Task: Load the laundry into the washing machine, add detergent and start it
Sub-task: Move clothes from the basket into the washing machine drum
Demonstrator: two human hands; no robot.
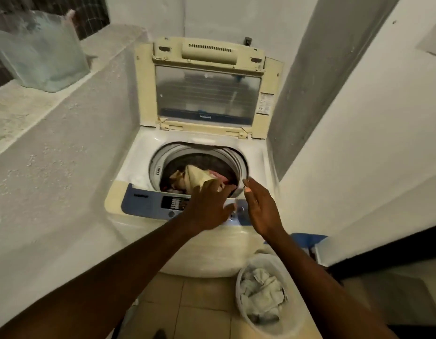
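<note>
Cream cloth (196,178) lies heaped in the drum (200,167) under your left hand (207,209), its fingers (223,188) spread and gripping nothing, your right hand (261,211) open too, so it may snag the rim while the basket (266,297) still holds laundry.

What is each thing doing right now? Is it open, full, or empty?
Washing machine lid: open, standing upright.
Drum: partly loaded with clothes.
Cream cloth: lying on top of the load.
Laundry basket: on the floor, pale clothes inside.
Left hand: open, fingers on the cream cloth.
Right hand: open, holding nothing.
</note>
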